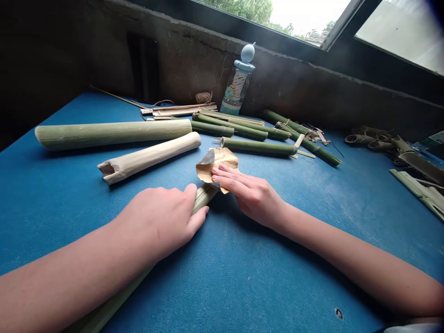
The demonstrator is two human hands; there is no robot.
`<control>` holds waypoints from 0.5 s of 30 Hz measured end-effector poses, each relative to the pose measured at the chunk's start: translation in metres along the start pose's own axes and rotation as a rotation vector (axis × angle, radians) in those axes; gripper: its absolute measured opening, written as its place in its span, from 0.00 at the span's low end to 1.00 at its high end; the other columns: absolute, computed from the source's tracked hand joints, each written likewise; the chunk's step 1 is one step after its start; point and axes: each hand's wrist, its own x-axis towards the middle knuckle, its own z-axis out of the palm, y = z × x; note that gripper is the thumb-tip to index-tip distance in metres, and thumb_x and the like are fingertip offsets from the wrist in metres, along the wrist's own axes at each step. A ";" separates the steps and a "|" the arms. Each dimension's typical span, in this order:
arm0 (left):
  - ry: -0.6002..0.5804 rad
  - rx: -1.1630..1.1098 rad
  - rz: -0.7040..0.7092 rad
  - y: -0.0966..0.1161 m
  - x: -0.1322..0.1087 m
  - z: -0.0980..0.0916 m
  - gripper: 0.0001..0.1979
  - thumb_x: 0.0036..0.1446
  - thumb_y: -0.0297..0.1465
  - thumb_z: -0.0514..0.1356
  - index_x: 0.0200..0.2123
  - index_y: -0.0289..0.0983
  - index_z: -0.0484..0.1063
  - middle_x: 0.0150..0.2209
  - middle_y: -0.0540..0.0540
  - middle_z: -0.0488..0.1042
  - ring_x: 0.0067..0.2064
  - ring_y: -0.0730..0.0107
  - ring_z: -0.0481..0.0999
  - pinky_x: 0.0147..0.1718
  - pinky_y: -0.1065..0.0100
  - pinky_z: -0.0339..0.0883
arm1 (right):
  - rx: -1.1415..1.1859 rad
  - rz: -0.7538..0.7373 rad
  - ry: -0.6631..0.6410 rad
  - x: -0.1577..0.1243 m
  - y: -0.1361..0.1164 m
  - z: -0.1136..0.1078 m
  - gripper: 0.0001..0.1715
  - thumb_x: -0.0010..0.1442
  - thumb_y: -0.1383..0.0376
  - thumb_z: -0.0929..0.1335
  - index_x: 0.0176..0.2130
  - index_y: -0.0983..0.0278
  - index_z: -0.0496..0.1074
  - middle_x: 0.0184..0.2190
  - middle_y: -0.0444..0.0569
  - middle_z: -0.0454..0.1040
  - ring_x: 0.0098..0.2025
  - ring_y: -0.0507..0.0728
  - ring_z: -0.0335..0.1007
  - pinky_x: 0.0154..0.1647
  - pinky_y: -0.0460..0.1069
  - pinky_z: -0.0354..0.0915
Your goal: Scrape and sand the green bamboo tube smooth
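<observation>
My left hand point(163, 221) is wrapped round a long green bamboo stick point(204, 196) that lies on the blue table point(243, 277) and runs back under my forearm. My right hand point(251, 194) presses a crumpled piece of tan sandpaper point(217, 162) against the far end of that stick, fingers closed flat over the sheet.
A thick green bamboo pole point(111, 132) and a pale peeled section point(149, 156) lie beyond my left hand. Several thinner green stalks point(256, 147) lie further back beside a bottle point(237, 90). Bamboo offcuts point(378, 138) and split strips point(419, 192) sit at the right. A concrete wall rises behind.
</observation>
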 end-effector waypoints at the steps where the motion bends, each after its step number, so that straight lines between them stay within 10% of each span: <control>1: 0.005 0.007 -0.004 0.001 0.000 -0.001 0.20 0.68 0.43 0.42 0.40 0.38 0.68 0.27 0.39 0.76 0.30 0.41 0.80 0.26 0.56 0.65 | -0.016 0.036 0.009 0.001 0.004 -0.001 0.32 0.60 0.82 0.59 0.58 0.64 0.71 0.62 0.52 0.71 0.67 0.58 0.64 0.67 0.54 0.66; 7: -0.049 -0.027 -0.009 0.006 -0.003 -0.006 0.19 0.66 0.46 0.44 0.41 0.40 0.67 0.26 0.43 0.75 0.29 0.45 0.79 0.24 0.60 0.60 | -0.099 0.233 0.180 -0.003 0.016 -0.018 0.22 0.65 0.77 0.60 0.53 0.67 0.75 0.50 0.56 0.81 0.52 0.61 0.80 0.56 0.55 0.76; 15: -0.030 -0.007 -0.033 0.007 -0.004 -0.003 0.19 0.66 0.45 0.44 0.41 0.39 0.67 0.26 0.41 0.75 0.30 0.41 0.79 0.25 0.59 0.59 | -0.007 -0.131 -0.075 -0.003 0.001 -0.007 0.36 0.61 0.83 0.56 0.64 0.70 0.66 0.65 0.58 0.67 0.71 0.59 0.56 0.72 0.59 0.58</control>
